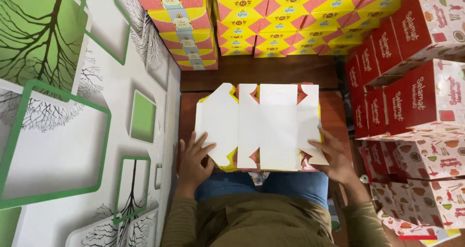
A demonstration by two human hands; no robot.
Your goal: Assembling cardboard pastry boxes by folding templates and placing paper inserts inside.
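your left hand [193,160] lies flat on the near left flap of the blank [261,126], fingers spread and pressing, closed on nothing. your right hand [334,156] rests the same way on the near right edge, fingers splayed over the card, not pinching it. the blank is a flat, die-cut carton sheet, white side up, lying on a stack of like sheets whose yellow and pink edges peek out round it. it sits on the brown table [334,113] just past your knees.

judging by how it lies, the blank is light, thin card: stiff across its panels, weak along the scored folds, and smooth enough to slide on the sheets below. it would likely crease or tear at the notched corners, so the long panel edges look the safest hold, with flat fingers rather than a hard pinch.

beyond the blank stand rows of yellow boxes [286,19]; right of it, red boxes [402,82] are piled high. left of it runs a white and green wall [63,116].

how deep the stack goes is hidden, your right thumb is out of sight, and something small under the blank's near edge, over your lap, is too unclear to name.
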